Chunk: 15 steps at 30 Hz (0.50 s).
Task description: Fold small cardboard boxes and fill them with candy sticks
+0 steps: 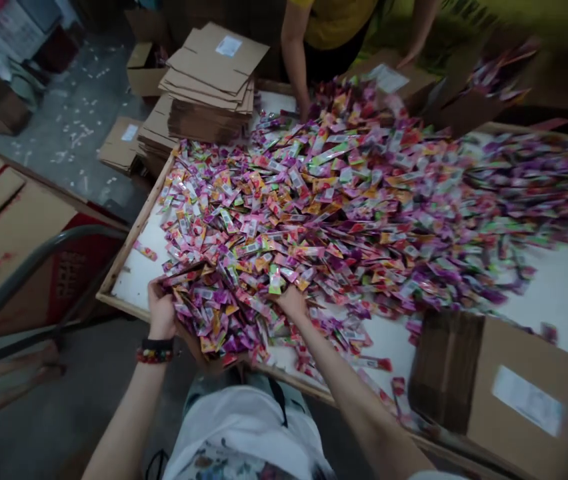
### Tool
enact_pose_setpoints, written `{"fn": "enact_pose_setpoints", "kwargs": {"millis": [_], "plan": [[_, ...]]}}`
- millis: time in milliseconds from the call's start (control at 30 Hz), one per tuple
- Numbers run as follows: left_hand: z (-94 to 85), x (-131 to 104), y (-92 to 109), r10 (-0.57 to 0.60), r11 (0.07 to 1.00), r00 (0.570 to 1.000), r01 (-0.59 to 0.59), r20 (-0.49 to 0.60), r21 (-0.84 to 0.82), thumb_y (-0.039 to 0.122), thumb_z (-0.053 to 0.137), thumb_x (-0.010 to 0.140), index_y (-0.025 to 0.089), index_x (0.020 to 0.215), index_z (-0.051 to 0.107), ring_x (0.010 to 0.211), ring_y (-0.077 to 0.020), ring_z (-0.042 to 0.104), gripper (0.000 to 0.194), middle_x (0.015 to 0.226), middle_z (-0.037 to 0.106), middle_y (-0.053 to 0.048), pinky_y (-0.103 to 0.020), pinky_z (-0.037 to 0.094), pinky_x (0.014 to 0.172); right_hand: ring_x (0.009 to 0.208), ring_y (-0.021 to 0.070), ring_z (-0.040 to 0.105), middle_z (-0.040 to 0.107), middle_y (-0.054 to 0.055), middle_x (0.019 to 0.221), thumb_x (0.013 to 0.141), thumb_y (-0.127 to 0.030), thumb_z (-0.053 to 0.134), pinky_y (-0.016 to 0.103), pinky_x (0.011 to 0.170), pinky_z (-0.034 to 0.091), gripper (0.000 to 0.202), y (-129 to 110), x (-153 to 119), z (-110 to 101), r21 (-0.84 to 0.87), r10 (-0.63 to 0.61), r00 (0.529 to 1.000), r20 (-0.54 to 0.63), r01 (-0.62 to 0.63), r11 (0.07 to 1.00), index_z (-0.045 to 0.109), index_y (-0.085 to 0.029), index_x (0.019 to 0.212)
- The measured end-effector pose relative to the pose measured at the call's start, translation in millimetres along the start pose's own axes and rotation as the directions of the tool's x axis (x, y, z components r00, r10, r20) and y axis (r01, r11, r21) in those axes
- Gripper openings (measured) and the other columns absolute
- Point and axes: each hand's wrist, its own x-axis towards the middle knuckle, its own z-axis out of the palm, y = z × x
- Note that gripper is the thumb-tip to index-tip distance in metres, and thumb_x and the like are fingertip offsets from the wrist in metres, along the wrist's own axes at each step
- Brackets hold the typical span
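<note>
Many small, colourful wrapped packets [334,220] are heaped on a white table with a wooden rim [131,257]. At the near left edge, my left hand [161,310] grips the side of a cardboard box [191,340] filled to the top with packets. A dark band and a beaded bracelet circle that wrist. My right hand [291,303] lies among the packets at the box's right side, beside a green-and-white packet [276,280]. Its fingertips are partly hidden by packets, and what they hold cannot be made out.
Flat cardboard stacks [214,60] stand at the back left. Another stack [519,393] lies at the near right. Across the table, a person in a yellow top [337,23] reaches into the heap. A curved metal bar [39,260] and large cartons [14,233] are on the left.
</note>
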Motion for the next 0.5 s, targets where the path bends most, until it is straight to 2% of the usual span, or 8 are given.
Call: {"fn": "enact_pose_setpoints", "kwargs": {"millis": [67,133,233,300,400,467,500], "plan": [[17.5,-18.9,0.6,-0.007,0.999,0.997,0.005,-0.077,-0.036,0.006,0.046,0.048,0.021,0.089,0.051,0.075,-0.0116,0.052,0.044,0.081,0.054,0.003,-0.021,0.043,0.067,0.106,0.0297,0.064,0.066,0.022,0.112,0.087,-0.048,0.052,0.037,0.088,0.048,0.053,-12.6,3.0,-8.5,-0.087,0.097,0.995,-0.005,-0.098,0.991,0.063,-0.008,0.120],[29.8,-33.2,0.6,-0.012,0.998,0.993,0.005,-0.121,-0.056,0.005,0.045,0.048,0.021,0.090,0.049,0.075,-0.0109,0.052,0.045,0.083,0.054,0.003,-0.020,0.043,0.068,0.099,0.0281,0.067,0.069,0.022,0.106,0.091,-0.036,0.045,0.032,0.079,0.050,0.043,-7.3,5.3,-28.3,-0.133,0.127,0.992,0.014,-0.124,0.983,0.067,-0.006,0.113],[33.5,-42.5,-2.8,-0.021,0.999,0.988,0.015,-0.152,-0.036,0.006,0.048,0.051,0.022,0.092,0.047,0.075,-0.0105,0.050,0.044,0.085,0.053,0.003,-0.021,0.042,0.070,0.098,0.0278,0.068,0.071,0.020,0.101,0.089,-0.026,0.046,0.030,0.078,0.049,0.038,5.9,-2.4,-76.8,-0.164,0.065,0.997,0.035,-0.058,0.985,0.070,-0.005,0.109],[28.6,-42.4,-7.4,-0.034,0.999,0.988,0.029,-0.152,-0.030,0.008,0.049,0.054,0.022,0.093,0.046,0.075,-0.0110,0.050,0.042,0.086,0.052,0.002,-0.023,0.042,0.073,0.096,0.0294,0.068,0.071,0.019,0.100,0.089,-0.029,0.047,0.032,0.077,0.050,0.039,-0.5,-23.8,-116.3,-0.219,-0.004,1.000,-0.004,0.004,0.976,0.069,-0.007,0.111],[19.5,-38.4,-15.6,-0.021,1.000,0.991,0.018,-0.133,-0.019,0.011,0.050,0.057,0.022,0.096,0.046,0.082,-0.0124,0.051,0.040,0.090,0.051,0.000,-0.025,0.042,0.081,0.085,0.0295,0.069,0.071,0.017,0.094,0.091,-0.036,0.048,0.033,0.068,0.051,0.038,-44.4,-78.3,-164.5,-0.397,-0.174,0.983,-0.056,0.138,0.907,0.069,-0.013,0.113],[15.2,-36.3,-20.7,-0.015,1.000,0.996,0.015,-0.093,-0.004,0.012,0.050,0.059,0.023,0.099,0.046,0.088,-0.0139,0.053,0.042,0.095,0.052,-0.001,-0.026,0.043,0.084,0.077,0.0270,0.069,0.070,0.017,0.096,0.091,-0.032,0.047,0.031,0.062,0.051,0.033,-90.8,-114.5,-173.1,-0.526,-0.274,0.961,0.033,0.250,0.813,0.069,-0.017,0.110],[13.6,-35.8,-22.9,-0.023,1.000,0.998,0.022,-0.060,-0.007,0.013,0.050,0.060,0.024,0.100,0.046,0.091,-0.0150,0.054,0.042,0.097,0.052,-0.001,-0.027,0.043,0.084,0.075,0.0257,0.069,0.068,0.018,0.100,0.091,-0.027,0.046,0.030,0.059,0.051,0.032,-115.7,-127.7,-167.5,-0.568,-0.308,0.946,0.105,0.311,0.762,0.068,-0.017,0.112]]}}
